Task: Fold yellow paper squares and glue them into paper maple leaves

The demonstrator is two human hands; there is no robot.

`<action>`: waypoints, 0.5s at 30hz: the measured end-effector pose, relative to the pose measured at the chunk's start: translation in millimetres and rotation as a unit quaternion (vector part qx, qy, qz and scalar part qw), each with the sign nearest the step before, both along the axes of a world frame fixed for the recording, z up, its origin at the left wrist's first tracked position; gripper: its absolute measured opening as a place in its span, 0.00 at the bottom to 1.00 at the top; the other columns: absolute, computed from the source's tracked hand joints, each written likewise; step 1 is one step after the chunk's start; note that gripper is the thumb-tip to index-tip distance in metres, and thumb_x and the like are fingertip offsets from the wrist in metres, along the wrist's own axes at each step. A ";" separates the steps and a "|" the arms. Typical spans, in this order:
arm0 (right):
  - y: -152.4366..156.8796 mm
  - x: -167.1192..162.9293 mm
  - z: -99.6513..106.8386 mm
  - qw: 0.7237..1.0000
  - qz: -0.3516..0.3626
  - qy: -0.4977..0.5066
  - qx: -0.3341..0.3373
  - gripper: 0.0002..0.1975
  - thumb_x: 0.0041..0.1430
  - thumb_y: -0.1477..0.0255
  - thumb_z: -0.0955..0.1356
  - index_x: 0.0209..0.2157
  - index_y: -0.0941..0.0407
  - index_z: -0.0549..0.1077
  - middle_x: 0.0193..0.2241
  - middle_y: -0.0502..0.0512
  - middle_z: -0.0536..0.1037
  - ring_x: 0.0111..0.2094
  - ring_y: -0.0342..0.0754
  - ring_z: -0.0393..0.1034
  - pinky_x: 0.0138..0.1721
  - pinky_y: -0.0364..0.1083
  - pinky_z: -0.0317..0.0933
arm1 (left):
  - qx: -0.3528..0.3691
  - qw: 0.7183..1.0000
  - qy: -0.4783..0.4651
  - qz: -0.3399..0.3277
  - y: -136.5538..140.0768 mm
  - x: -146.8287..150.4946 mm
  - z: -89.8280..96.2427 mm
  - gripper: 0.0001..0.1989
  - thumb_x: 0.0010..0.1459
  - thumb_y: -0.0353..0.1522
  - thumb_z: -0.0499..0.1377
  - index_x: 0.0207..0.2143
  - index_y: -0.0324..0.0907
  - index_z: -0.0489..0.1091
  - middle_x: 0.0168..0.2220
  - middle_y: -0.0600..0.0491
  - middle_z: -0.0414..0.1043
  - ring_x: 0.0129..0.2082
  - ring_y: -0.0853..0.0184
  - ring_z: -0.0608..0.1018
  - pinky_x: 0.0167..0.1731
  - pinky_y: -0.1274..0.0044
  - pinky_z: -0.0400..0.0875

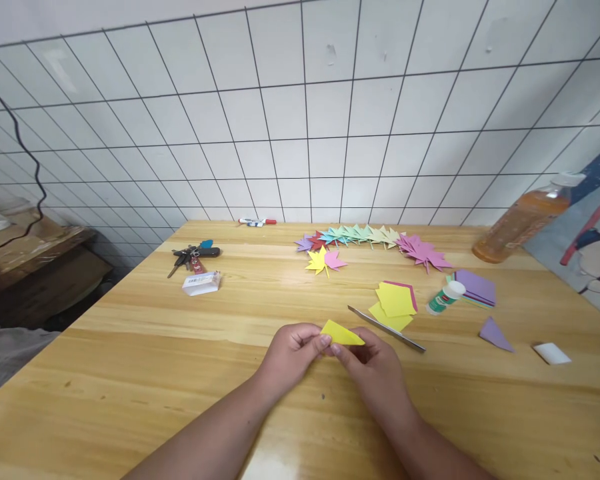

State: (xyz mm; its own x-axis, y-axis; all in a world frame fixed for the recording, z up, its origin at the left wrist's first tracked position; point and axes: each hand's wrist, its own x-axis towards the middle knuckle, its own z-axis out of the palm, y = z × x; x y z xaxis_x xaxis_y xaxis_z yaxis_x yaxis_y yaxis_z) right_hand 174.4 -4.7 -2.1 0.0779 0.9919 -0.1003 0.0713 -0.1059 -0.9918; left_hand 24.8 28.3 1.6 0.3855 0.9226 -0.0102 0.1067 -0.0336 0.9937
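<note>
Between my two hands is a folded piece of yellow paper (341, 333), raised a little over the table. My left hand (295, 350) pinches its left end with the thumb on top. My right hand (377, 363) grips the lower right edge, its thumb close to the left one. Just beyond the right hand lies a thin metal strip (387, 329), perhaps a blade or ruler. Its middle rests by a stack of yellow paper sheets (397, 300) with a magenta piece under them. The undersides of the fingers are hidden.
Folded paper leaves (363, 235) in several colours line the back. A glue stick (445, 298), purple paper sheets (475, 287), a purple triangle (496, 335), a white block (553, 353) and a bottle (527, 220) stand or lie right. Keys (185, 257), a small box (201, 283) and a marker (257, 222) lie left.
</note>
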 end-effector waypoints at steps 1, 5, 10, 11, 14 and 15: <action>0.0 -0.4 -0.3 1.000 -0.002 0.011 -0.001 0.14 0.46 0.62 0.70 0.32 0.57 0.74 0.25 0.54 0.75 0.26 0.48 0.67 0.29 0.46 0.62 | 0.003 1.000 0.003 0.002 -0.3 0.1 -0.6 0.13 0.55 0.38 0.57 0.27 0.38 0.75 0.26 0.51 0.75 0.27 0.69 0.74 0.30 0.80 0.66; 1.1 0.8 2.0 1.000 -0.005 0.029 0.005 0.10 0.46 0.64 0.70 0.27 0.57 0.74 0.25 0.54 0.76 0.28 0.49 0.69 0.31 0.46 0.62 | 0.015 1.000 0.020 0.011 -2.1 1.1 -2.2 0.14 0.55 0.39 0.57 0.26 0.38 0.74 0.26 0.50 0.75 0.28 0.68 0.75 0.30 0.80 0.67; 2.0 7.4 6.1 0.998 0.001 0.054 0.010 0.10 0.47 0.64 0.70 0.24 0.57 0.74 0.23 0.51 0.75 0.29 0.47 0.67 0.32 0.44 0.60 | 0.040 0.998 0.046 0.019 -1.5 -0.9 -0.6 0.14 0.55 0.39 0.57 0.25 0.39 0.74 0.26 0.51 0.76 0.28 0.68 0.75 0.31 0.80 0.67; 2.2 8.8 6.5 0.998 -0.008 0.062 0.009 0.10 0.47 0.64 0.70 0.23 0.57 0.74 0.23 0.50 0.74 0.28 0.46 0.66 0.31 0.43 0.59 | 0.043 0.997 0.055 0.024 -0.7 -2.0 -0.3 0.14 0.55 0.39 0.56 0.24 0.39 0.74 0.26 0.51 0.76 0.28 0.68 0.75 0.31 0.80 0.66; 3.1 11.9 6.9 0.995 -0.038 0.094 0.003 0.11 0.45 0.64 0.71 0.20 0.57 0.73 0.20 0.49 0.71 0.25 0.43 0.63 0.30 0.42 0.58 | 0.047 0.995 0.078 0.039 1.4 -5.3 0.3 0.14 0.55 0.39 0.56 0.24 0.39 0.75 0.26 0.52 0.76 0.28 0.69 0.75 0.30 0.81 0.65; 3.4 12.5 6.7 0.993 -0.046 0.106 0.002 0.11 0.44 0.64 0.72 0.20 0.57 0.73 0.19 0.48 0.71 0.25 0.43 0.62 0.30 0.42 0.58 | 0.048 0.995 0.081 0.040 1.8 -5.9 0.3 0.14 0.55 0.39 0.56 0.24 0.39 0.75 0.26 0.52 0.76 0.28 0.69 0.75 0.30 0.81 0.65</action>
